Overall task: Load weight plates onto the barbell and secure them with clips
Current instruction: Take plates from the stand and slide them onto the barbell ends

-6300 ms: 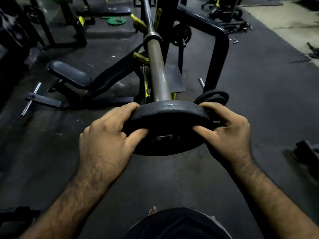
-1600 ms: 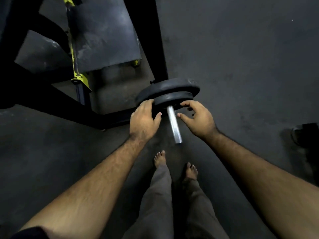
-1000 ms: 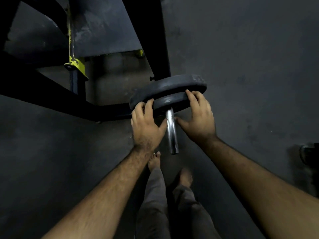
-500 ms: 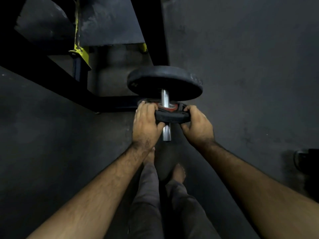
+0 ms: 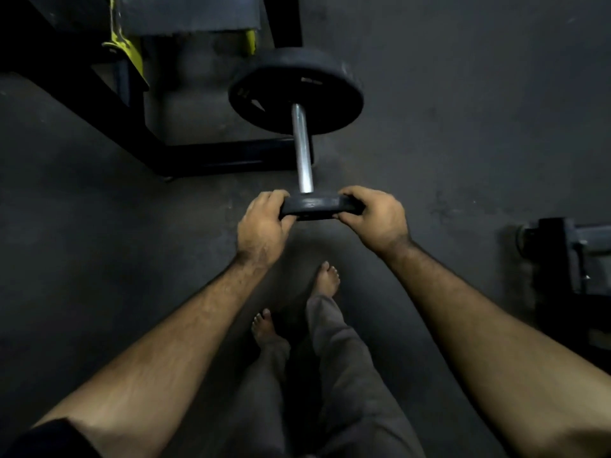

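A small black weight plate (image 5: 319,206) is gripped by both hands at the near tip of a shiny steel peg (image 5: 302,150). My left hand (image 5: 264,223) clasps its left rim and my right hand (image 5: 377,216) clasps its right rim. The plate is seen edge-on, and whether it is still on the peg's tip I cannot tell. Farther up the peg sits a larger black plate (image 5: 294,90), left in place.
The black rack frame (image 5: 132,127) with yellow parts (image 5: 124,47) runs along the upper left, its base bar lying on the dark rubber floor. My bare feet (image 5: 327,279) stand just below the plate. A dark piece of equipment (image 5: 568,256) sits at the right edge.
The small plate has slid toward me along the peg, from beside the large plate to the peg's near tip. Both hands kept their grip on its rim.
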